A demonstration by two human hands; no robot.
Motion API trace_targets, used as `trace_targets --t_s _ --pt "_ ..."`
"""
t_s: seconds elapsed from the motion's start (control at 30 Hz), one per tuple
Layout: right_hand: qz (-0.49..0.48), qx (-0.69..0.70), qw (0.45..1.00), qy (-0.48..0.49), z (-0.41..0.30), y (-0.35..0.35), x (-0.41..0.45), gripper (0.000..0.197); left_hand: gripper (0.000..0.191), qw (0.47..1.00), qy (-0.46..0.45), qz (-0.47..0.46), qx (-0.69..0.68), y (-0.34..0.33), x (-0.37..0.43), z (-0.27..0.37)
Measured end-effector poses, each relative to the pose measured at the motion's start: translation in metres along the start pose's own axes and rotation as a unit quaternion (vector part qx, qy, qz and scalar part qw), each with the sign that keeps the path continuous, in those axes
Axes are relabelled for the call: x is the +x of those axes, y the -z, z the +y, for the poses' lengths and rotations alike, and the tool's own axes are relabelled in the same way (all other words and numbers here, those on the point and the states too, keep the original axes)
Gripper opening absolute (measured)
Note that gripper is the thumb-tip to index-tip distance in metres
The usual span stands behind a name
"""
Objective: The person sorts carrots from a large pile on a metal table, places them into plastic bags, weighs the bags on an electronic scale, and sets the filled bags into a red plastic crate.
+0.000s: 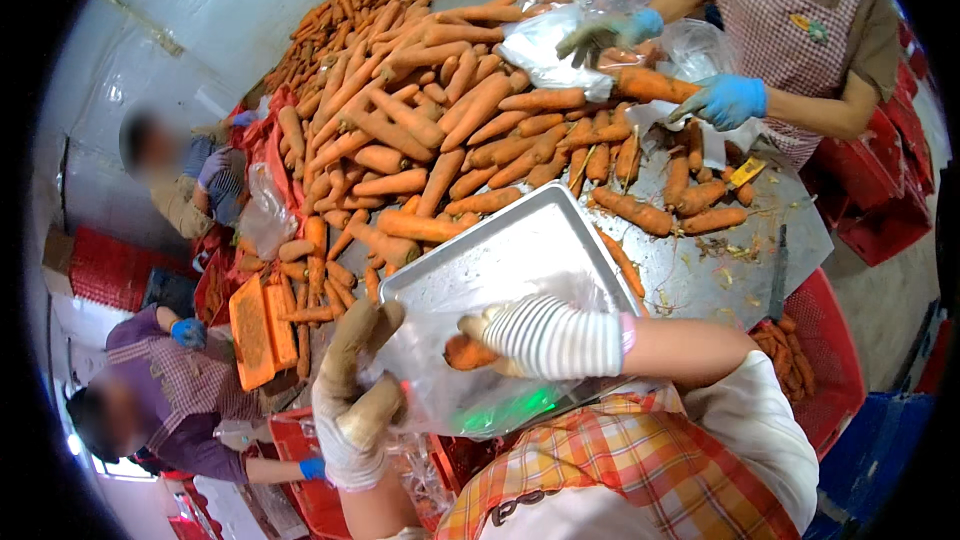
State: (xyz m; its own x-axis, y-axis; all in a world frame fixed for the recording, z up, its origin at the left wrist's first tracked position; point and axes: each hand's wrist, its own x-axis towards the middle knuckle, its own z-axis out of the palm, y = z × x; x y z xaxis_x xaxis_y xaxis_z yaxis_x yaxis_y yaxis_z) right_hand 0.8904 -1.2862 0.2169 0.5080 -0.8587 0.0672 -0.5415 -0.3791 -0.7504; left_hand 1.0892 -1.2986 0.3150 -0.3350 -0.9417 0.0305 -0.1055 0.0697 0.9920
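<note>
My right hand (pixel 551 337), in a striped white glove, grips a carrot (pixel 469 352) over a clear plastic bag (pixel 442 397). At the bag's left side is my left hand (pixel 356 382), in a soiled white and tan glove, fingers curled at the bag's edge; whether it pinches the film is unclear. Beneath the bag and both hands lies a metal tray (pixel 510 247), tilted against the carrots. Green light shows through the bag's lower part. A large heap of carrots (pixel 420 105) rises beyond the tray.
Across the metal table (pixel 787 240), a co-worker's blue-gloved hand (pixel 724 101) touches a carrot. Two more people work at the left. An orange plastic container (pixel 255 330) stands left of the tray, red crates (pixel 832 345) at right. Loose carrots and root scraps lie on the table.
</note>
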Motion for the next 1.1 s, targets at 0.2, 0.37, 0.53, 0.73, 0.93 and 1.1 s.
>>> trace_targets --t_s 0.2,0.37,0.53,0.73,0.93,1.1 --pt "0.041 -0.174 0.979 0.098 0.055 -0.062 0.003 0.016 0.067 0.992 -0.038 0.103 -0.062 0.017 -0.006 -0.007" --pt "0.079 -0.257 0.952 0.149 0.030 -0.076 0.001 0.014 0.060 0.989 -0.011 -0.033 -0.141 0.017 -0.001 -0.016" --pt "0.022 -0.393 0.907 0.147 0.037 -0.097 0.013 0.019 0.063 0.998 0.007 -0.027 -0.061 -0.014 0.013 -0.014" --pt "0.084 -0.181 0.971 0.135 0.001 -0.063 0.014 0.038 0.064 0.990 0.020 0.038 -0.135 -0.016 0.004 -0.001" --pt "0.063 -0.109 0.985 0.122 0.052 -0.059 -0.017 0.037 0.061 0.995 -0.012 -0.019 -0.102 0.010 0.007 -0.006" --pt "0.253 0.094 0.962 0.047 0.078 0.030 -0.067 0.033 0.062 0.992 -0.015 -0.013 -0.124 0.012 0.008 -0.007"
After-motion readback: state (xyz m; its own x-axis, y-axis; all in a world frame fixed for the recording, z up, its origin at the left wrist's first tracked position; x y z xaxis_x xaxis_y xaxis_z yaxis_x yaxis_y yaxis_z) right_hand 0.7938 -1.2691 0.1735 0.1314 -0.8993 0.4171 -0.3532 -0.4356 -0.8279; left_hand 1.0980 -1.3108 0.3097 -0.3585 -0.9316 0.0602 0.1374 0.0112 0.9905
